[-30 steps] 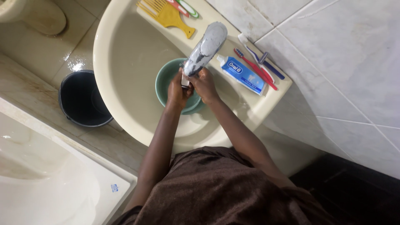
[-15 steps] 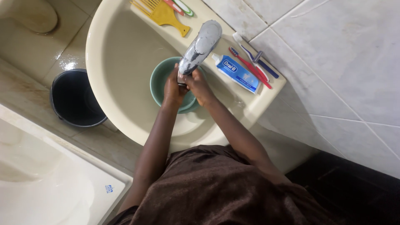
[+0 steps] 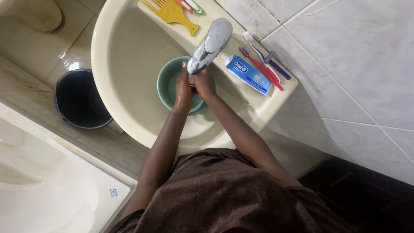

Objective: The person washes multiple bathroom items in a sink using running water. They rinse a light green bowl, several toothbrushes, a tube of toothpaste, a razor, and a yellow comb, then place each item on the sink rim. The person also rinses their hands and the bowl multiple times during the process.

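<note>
My left hand [image 3: 183,91] and my right hand [image 3: 204,84] are pressed together just under the spout of a worn grey tap [image 3: 212,44]. Their fingers curl against each other, and I see nothing held in them. Both hands hover over a green bowl [image 3: 165,84] that sits in the cream washbasin [image 3: 101,73]. The inside of the bowl is mostly hidden by my hands.
A blue toothpaste tube [image 3: 246,73], toothbrushes [image 3: 264,69] and a yellow comb [image 3: 173,14] lie on the basin's back ledge against the tiled wall. A black bucket [image 3: 80,100] stands on the wet floor to the left. A white bathtub [image 3: 43,185] fills the lower left.
My hands have slid a little further up under the spout and closer together, rubbing against each other. The view has shifted slightly.
</note>
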